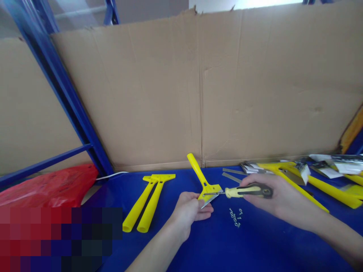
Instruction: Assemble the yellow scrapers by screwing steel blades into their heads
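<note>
Fingers of the left hand (pixel 188 213) gripped the head of a yellow scraper (pixel 209 188), whose handle slanted up and away beyond them; a metal blade (pixel 211 199) ran along its near edge. Wrapped around the handle of a screwdriver (pixel 249 190), the right hand (pixel 273 198) pointed its shaft leftward across the scraper's head, the tip seemingly at a screw, though it was too small to be sure. Between the two hands, nearer the wearer, lay loose screws (pixel 235 218). Left of the left fingers rested two yellow handles (pixel 151 204); just beyond the right fingers lay thin metal strips (pixel 232 176).
</note>
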`<state>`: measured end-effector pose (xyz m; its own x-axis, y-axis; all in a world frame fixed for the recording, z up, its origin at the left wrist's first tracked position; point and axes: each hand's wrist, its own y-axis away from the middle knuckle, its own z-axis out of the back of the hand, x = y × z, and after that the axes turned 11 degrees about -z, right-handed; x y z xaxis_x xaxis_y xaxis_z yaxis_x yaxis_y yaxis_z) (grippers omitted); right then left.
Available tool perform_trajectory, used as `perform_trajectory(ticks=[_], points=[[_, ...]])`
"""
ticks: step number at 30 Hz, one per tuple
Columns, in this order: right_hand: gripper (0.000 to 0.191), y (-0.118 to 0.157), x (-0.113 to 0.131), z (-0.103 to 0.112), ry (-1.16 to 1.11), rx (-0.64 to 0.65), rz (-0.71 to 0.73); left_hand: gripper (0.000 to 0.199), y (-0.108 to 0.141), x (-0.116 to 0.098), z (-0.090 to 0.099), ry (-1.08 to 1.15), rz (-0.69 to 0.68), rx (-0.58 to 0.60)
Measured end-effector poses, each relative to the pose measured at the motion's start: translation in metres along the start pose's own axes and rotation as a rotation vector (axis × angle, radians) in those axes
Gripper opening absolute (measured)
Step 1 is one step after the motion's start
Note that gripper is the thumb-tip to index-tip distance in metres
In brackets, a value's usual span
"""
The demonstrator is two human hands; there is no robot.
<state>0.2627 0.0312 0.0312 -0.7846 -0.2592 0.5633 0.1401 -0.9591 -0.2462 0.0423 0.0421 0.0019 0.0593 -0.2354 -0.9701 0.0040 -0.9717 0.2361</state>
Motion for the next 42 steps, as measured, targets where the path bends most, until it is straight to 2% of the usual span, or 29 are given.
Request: perform_trajectory(ticks=[9,15,19,21,23,25,27,29,32,35,39,42], points=[[0.013,0.002,0.004,0.003,-0.016,0.005,-0.023,0.019,-0.001,0.001,0.000,-0.020,-0.015,0.011],[0.013,0.001,0.004,0.002,0.019,-0.029,0.026,0.016,0.000,0.002,-0.001,-0.062,-0.043,0.021],[0.012,0.004,0.011,0.001,0.002,-0.167,0.120,0.018,0.000,0.002,-0.004,-0.100,-0.081,0.001],[0.019,0.009,0.016,0.000,-0.059,-0.209,0.135,0.016,-0.001,0.002,-0.005,-0.101,-0.084,0.008],[0.023,0.013,0.021,-0.001,-0.166,-0.113,0.080,0.013,-0.002,0.002,-0.004,-0.100,-0.074,0.028],[0.020,0.015,0.023,-0.003,-0.294,0.016,0.001,0.011,-0.003,0.002,-0.003,-0.104,-0.069,0.046],[0.015,0.015,0.023,-0.006,-0.368,0.038,-0.059,0.010,-0.004,0.002,-0.003,-0.106,-0.075,0.054],[0.015,0.014,0.023,-0.008,-0.332,-0.049,-0.055,0.010,-0.005,0.003,-0.003,-0.107,-0.081,0.049],[0.022,0.014,0.021,-0.010,-0.123,-0.215,0.087,0.009,-0.007,0.005,-0.002,-0.108,-0.090,0.048],[0.031,0.016,0.019,-0.010,0.020,-0.258,0.215,0.010,-0.008,0.006,-0.001,-0.099,-0.094,0.055],[0.021,0.015,0.018,-0.011,0.079,-0.283,0.200,0.011,-0.009,0.007,-0.001,-0.097,-0.095,0.054],[0.027,0.014,0.018,-0.011,0.150,-0.358,0.172,0.010,-0.008,0.008,-0.002,-0.104,-0.096,0.058]])
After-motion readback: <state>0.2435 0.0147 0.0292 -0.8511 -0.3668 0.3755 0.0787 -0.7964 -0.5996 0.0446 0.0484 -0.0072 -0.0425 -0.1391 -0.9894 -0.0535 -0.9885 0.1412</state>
